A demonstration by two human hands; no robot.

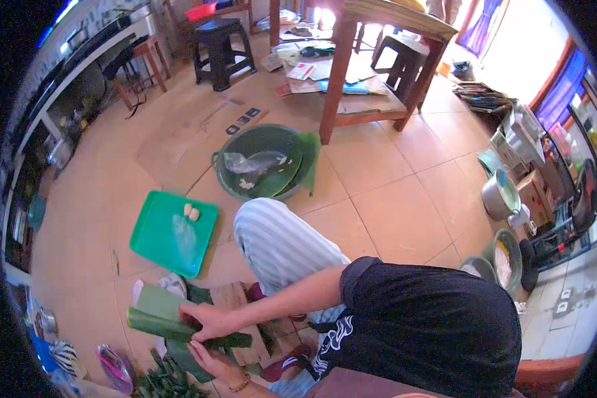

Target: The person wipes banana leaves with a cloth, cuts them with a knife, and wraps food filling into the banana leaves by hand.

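Note:
A banana leaf (162, 322) with a rolled or folded edge lies across in front of me, its flat pale part spread at the far side. My right hand (212, 322) is closed on the roll from above, thumb and fingers pressed round it. Just below, my left hand (212, 365), with a bracelet at the wrist, grips the near edge of the leaf; some of its fingers are hidden. Beneath them is a brown wooden board (229, 296). Close by lies a heap of dark green bundles (166, 381).
A green tray (150, 225) holds two small pale lumps (192, 213) and a clear plastic sheet (184, 237). Beyond it stands a dark green basin (223, 179) with leaf pieces and a plastic bag. A wooden table (335, 86), a black stool (220, 53) and a metal pot (497, 199) stand farther off.

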